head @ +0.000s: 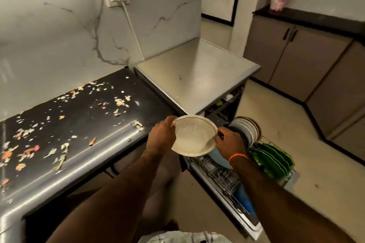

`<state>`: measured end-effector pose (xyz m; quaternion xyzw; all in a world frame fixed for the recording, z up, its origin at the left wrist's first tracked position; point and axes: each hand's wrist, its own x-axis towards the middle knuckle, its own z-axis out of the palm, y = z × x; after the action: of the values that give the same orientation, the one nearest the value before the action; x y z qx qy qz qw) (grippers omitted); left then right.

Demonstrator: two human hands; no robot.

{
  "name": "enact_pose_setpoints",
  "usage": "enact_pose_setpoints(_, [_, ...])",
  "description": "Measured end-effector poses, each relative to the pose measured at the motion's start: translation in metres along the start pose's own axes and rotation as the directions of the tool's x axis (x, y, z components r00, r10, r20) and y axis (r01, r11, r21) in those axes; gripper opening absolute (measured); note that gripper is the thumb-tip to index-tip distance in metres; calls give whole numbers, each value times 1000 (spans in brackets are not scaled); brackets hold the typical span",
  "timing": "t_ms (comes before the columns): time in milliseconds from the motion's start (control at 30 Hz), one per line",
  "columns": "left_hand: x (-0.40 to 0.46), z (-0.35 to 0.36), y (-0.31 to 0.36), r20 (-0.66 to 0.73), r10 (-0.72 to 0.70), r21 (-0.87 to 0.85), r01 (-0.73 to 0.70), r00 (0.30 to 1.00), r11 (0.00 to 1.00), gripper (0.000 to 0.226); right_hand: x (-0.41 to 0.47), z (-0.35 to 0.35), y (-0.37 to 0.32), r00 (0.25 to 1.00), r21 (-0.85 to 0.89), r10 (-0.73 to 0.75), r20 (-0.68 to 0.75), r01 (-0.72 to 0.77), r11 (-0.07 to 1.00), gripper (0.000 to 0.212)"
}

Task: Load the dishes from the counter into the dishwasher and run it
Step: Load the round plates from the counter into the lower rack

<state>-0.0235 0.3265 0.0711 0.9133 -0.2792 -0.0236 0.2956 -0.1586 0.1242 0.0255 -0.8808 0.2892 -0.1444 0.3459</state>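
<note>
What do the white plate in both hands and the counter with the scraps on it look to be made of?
White plate: likely ceramic or melamine, off-white with a dull, smeared face; which one can't be told. Counter: polished black stone, probably granite, judging by the bright streaks of reflected light along its rounded front edge.

Cream plate, round, smeared with residue, tilted face-up above the open dishwasher, pulled-out lower rack with upright grey-white plates, green plates, blue dishes, black counter strewn with food scraps
</note>
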Motion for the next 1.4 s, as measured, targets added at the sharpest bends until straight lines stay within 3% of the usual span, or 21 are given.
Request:
enact_pose_setpoints(333, [55,89,68,180,228,-8,-230,957,973,37,4,-47,91,971,-69,228,-74,-233,970,12])
enact_pose_setpoints(667, [137,187,93,417,434,-84,-441,799,893,18,43,-45,167,917,-139,400,-7,-397,907,16])
enact_pose_setpoints(967, [197,260,84,558,445,-208,-400,701,892,29,79,-4,214,847,-15,526,-72,-529,849,23])
enact_pose_setpoints(1133, [223,308,79,544,401,-206,-346,737,915,23,108,10,251,847,21,524,-89,-524,851,25])
enact_pose_setpoints(1300, [258,374,87,583,176,-225,-50,793,973,22,159,19,305,861,63,495,-114,-491,869,23])
enact_pose_setpoints(1400, [280,424,87,615,153,-132,-90,774,987,23,182,34,347,845,89,522,-116,-514,853,23])
